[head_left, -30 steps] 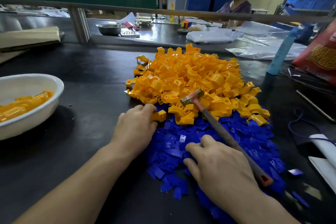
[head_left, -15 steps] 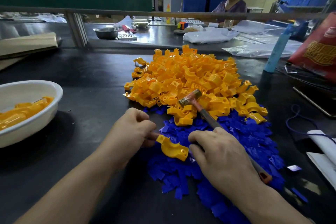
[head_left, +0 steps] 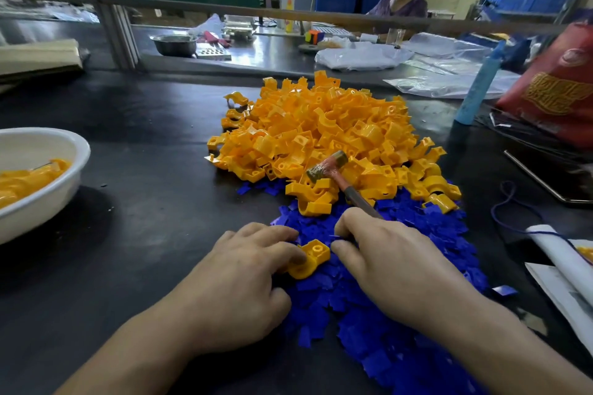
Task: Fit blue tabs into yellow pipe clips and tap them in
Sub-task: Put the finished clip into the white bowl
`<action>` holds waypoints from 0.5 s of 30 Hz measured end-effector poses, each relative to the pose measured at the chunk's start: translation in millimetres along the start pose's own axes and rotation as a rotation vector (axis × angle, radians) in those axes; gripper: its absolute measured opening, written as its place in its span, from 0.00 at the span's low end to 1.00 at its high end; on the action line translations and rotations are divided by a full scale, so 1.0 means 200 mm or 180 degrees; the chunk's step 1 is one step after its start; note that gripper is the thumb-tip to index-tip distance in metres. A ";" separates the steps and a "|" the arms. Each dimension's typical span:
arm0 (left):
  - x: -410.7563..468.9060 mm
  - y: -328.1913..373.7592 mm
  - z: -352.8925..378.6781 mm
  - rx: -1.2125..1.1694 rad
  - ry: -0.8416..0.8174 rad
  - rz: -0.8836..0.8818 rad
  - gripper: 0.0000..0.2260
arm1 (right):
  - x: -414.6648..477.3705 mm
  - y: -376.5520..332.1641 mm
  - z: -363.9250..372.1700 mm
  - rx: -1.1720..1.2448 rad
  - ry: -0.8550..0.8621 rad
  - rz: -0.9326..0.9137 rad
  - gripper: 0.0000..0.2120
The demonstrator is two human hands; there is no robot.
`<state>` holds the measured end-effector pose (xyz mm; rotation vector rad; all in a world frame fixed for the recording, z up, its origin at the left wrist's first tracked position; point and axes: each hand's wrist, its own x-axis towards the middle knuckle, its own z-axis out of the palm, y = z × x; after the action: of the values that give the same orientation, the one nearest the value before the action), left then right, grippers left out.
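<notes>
Left hand [head_left: 244, 279] pinches yellow clip [head_left: 309, 258]; right hand [head_left: 394, 263] curled round hammer [head_left: 327, 165], fingertips [head_left: 341, 248] beside clip. Risk: clip twists, blue tabs [head_left: 426, 234] seat crooked.

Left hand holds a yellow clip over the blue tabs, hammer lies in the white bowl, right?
No: the head view shows the hammer held in the right hand, head on the yellow pile, not in the bowl. Left hand holds the clip over the blue tabs.
</notes>
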<state>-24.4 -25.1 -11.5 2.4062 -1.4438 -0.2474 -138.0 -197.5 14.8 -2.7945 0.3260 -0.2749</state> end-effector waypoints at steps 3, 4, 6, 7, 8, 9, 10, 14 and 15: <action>0.02 0.01 0.04 0.0361 0.0318 0.0070 0.21 | 0.03 -0.01 0.02 0.0072 0.0083 0.0033 0.04; 0.03 0.01 0.05 0.0420 0.0407 0.0053 0.18 | 0.03 -0.01 0.04 0.0151 0.0179 0.0055 0.04; 0.04 0.01 0.07 0.0372 0.0555 0.0029 0.13 | 0.03 0.00 0.07 0.0239 0.0312 0.0052 0.05; 0.05 0.00 0.07 0.0281 0.0619 -0.0004 0.11 | 0.03 0.01 0.08 0.0261 0.0355 0.0032 0.06; 0.05 0.00 0.07 0.0133 0.0684 -0.0069 0.10 | 0.02 0.02 0.09 0.0259 0.0417 0.0003 0.07; 0.05 0.00 0.07 -0.0069 0.0773 -0.0179 0.10 | 0.02 0.03 0.09 0.0237 0.0499 -0.0027 0.08; 0.05 0.00 0.06 -0.0331 0.0897 -0.0322 0.10 | 0.01 0.04 0.09 0.0222 0.0581 -0.0046 0.08; 0.05 0.02 0.03 -0.1911 0.1160 -0.0958 0.03 | 0.00 0.07 0.09 0.0432 0.0692 -0.0009 0.09; 0.05 0.02 0.02 -0.2318 0.1125 -0.1073 0.04 | -0.01 0.08 0.09 0.0588 0.0696 0.0029 0.08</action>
<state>-25.5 -36.3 -13.7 1.9300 -0.6298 -0.3335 -138.6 -206.1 -7.6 -2.5845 0.3445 -0.5800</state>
